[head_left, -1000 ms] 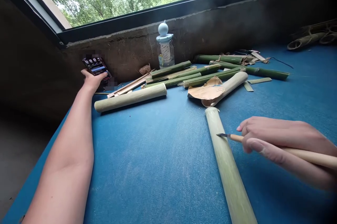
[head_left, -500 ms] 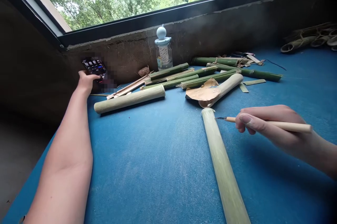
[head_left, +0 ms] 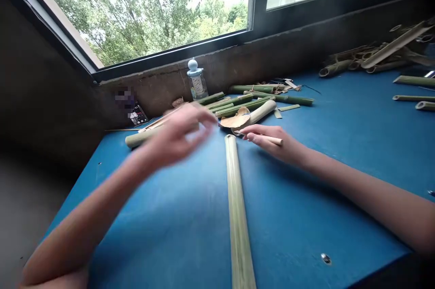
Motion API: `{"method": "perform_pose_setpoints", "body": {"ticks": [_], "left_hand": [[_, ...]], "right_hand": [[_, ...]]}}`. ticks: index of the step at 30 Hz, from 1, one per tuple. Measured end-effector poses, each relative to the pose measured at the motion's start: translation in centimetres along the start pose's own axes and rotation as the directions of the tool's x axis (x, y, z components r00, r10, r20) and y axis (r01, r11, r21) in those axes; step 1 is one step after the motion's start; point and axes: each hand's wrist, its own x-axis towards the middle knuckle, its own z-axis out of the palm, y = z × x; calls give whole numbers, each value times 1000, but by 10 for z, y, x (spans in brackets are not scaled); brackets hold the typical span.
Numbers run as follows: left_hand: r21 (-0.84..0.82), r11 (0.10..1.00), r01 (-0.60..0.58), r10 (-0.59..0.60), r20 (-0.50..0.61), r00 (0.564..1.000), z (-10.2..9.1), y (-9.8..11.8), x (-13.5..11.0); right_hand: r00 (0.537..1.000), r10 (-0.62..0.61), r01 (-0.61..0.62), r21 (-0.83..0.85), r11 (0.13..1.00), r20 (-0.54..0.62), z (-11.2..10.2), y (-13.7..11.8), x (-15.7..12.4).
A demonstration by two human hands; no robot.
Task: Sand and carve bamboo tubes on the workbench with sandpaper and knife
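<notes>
My left hand, blurred by motion, hovers over the left middle of the table. Its thumb and fingers are apart with nothing between them. In my right hand is a small carving knife with a pale wooden handle; its tip is close to the far end of a long peeled bamboo tube. That tube lies lengthwise toward me. Just beyond its end are a torn piece of brown paper and another peeled bamboo tube. A phone leans against the wall.
Several green bamboo pieces lie along the back of the blue table. A peeled tube is partly behind my left hand. Near the wall stands a clear bottle with a blue top. More bamboo tubes are piled at right.
My left hand has let go of the phone and swung back right, toward the bamboo. The view has turned right. The carving knife stays in my right hand near the tube's far end.
</notes>
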Motion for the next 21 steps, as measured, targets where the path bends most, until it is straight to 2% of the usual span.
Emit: {"method": "perform_pose_setpoints", "body": {"ticks": [1,2,3,4,6,7,9,10,11,13,15,17,21], "left_hand": [[-43,994,-96,101,115,988,27,25,-1],[-98,977,-187,204,214,955,50,47,-4],[-193,951,-242,294,319,901,71,65,-9],[-276,929,-246,337,360,870,87,79,-14],[-371,904,-214,346,336,876,107,98,-24],[-404,904,-139,284,325,902,112,104,-28],[-443,895,58,94,313,945,115,114,-35],[-453,879,150,1,315,949,114,120,-37],[-458,862,216,-71,313,947,113,127,-40],[-460,848,264,-136,294,946,110,143,-46],[-431,862,267,-151,284,947,105,155,-55],[-401,888,224,-112,285,952,98,157,-65],[-493,866,80,78,291,953,81,132,-84]], "right_hand": [[1000,-18,18,5,1000,5,1,1,-1],[999,-30,30,15,999,12,2,1,-2],[999,-38,37,31,999,17,4,0,-3],[999,-42,41,53,998,19,6,-1,-4],[999,-47,46,107,993,9,9,-6,-8],[999,-51,50,134,990,5,11,-9,-9],[998,-58,54,180,982,14,15,-14,-12],[998,-60,54,198,979,25,16,-15,-13],[997,-61,50,222,974,44,18,-16,-13],[994,-50,17,314,949,99,24,-17,-14],[988,-29,-39,429,902,151,32,-19,-14],[982,-20,-84,530,844,188,42,-22,-14],[953,-82,-80,505,860,291,58,-31,-17]]}}
